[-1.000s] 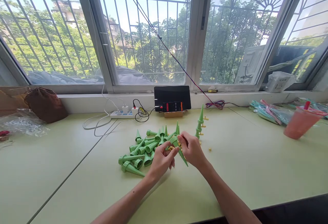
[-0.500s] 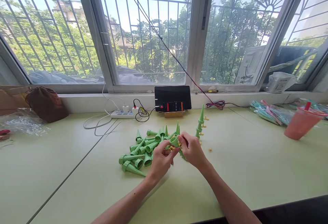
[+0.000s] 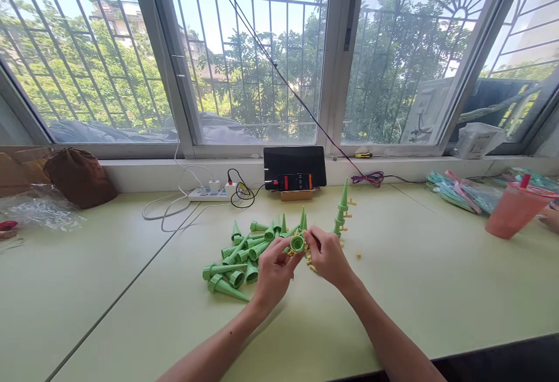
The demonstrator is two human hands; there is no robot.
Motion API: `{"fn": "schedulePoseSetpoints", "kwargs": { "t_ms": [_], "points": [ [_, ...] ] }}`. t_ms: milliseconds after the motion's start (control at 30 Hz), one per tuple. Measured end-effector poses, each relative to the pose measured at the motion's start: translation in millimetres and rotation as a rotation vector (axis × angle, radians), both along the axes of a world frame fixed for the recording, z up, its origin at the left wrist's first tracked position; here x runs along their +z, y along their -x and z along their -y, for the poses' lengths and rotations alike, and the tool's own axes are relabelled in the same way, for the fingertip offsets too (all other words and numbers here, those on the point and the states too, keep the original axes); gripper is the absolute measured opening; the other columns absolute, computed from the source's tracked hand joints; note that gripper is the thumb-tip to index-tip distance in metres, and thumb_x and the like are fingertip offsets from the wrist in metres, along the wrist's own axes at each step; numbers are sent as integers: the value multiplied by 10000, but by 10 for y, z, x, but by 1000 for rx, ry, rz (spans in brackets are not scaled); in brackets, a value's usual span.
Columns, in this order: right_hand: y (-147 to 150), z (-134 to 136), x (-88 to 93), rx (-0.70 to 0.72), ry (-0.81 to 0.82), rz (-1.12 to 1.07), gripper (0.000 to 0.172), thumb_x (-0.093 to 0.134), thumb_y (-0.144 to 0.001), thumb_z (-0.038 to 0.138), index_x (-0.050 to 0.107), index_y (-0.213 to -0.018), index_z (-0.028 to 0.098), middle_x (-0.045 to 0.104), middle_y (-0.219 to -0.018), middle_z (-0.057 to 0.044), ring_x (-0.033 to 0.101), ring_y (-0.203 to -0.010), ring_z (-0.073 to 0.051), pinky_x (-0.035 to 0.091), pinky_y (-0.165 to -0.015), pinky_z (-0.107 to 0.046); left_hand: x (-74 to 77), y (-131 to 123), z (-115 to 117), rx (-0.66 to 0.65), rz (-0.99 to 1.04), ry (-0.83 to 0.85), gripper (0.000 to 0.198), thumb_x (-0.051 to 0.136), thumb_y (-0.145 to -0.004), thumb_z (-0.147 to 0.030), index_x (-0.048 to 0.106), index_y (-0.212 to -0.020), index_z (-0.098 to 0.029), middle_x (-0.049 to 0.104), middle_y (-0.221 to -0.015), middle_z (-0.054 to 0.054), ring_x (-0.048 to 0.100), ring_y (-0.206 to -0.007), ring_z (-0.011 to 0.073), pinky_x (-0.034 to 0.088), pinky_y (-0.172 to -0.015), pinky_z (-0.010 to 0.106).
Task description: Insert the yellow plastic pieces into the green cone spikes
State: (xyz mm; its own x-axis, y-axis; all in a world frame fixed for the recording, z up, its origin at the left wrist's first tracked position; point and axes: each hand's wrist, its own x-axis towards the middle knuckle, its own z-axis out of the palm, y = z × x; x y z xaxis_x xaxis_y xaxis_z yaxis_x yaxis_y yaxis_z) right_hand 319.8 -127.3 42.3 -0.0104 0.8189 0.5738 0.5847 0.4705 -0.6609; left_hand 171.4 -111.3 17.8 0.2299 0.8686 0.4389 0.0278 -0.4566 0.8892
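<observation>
A green plastic cone (image 3: 297,244) is held between my two hands, its round open end turned toward me. My left hand (image 3: 274,271) is closed on its left side. The fingers of my right hand (image 3: 325,254) pinch at its right edge; whether they also hold a small yellow piece is hidden. To the left lies a pile of green cones (image 3: 244,254), some upright, many on their sides. Small yellow pieces (image 3: 311,266) lie beneath and between my hands. Behind my right hand rises an upright stack of green cones (image 3: 340,213) with yellow pieces sticking out to the right.
A phone (image 3: 296,181) leans on a dark tablet (image 3: 294,158) by the window. A power strip (image 3: 212,195) with cables stands left of them. At the right are a pink cup (image 3: 517,213), bagged items (image 3: 456,191) and part of a person's hand (image 3: 551,218).
The green cone has tilted so its opening now faces me more directly. Both hands stay nearly in place. Part of another person's hand has appeared behind the pink cup.
</observation>
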Motion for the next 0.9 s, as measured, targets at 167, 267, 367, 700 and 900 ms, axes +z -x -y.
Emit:
{"fn": "schedulePoseSetpoints", "kwargs": {
  "t_ms": [167,267,367,700,900],
  "points": [
    [11,4,-17,-18,-10,8,362,362,-994,358,325,-664,212,374,-546,47,307,-495,-113,241,-504,-251,0,17,-8,48,-43,-61,269,668,-821,-336,735,-1061,-234,510,-805,6,456,-465,60,417,-411,198],
    [27,4,-16,-35,-27,-7,363,360,-995,364,340,-666,212,366,-546,49,303,-497,-114,249,-505,-250,12,7,-4,65,-64,-69,271,648,-838,-347,725,-1072,-237,551,-839,13,460,-456,58,409,-411,199],
    [35,8,-7,-52,-38,-41,354,366,-994,370,379,-679,210,374,-551,50,311,-502,-114,268,-507,-244,19,-10,10,53,-51,-43,283,646,-835,-366,700,-1077,-230,617,-944,31,474,-432,51,406,-404,202],
    [9,19,18,-82,-65,-103,343,380,-989,384,431,-703,202,386,-561,51,322,-503,-109,289,-500,-234,105,-52,12,6,70,218,507,536,-847,-589,585,-626,-136,553,-507,-3,442,-300,71,309,-298,180],
    [35,22,8,68,-31,-67,338,387,-983,359,424,-686,203,441,-566,43,377,-500,-103,325,-512,-223,125,-48,19,-287,119,472,651,447,-848,-675,618,-620,-90,633,-580,83,503,-337,99,358,-329,203]
  ]
}}
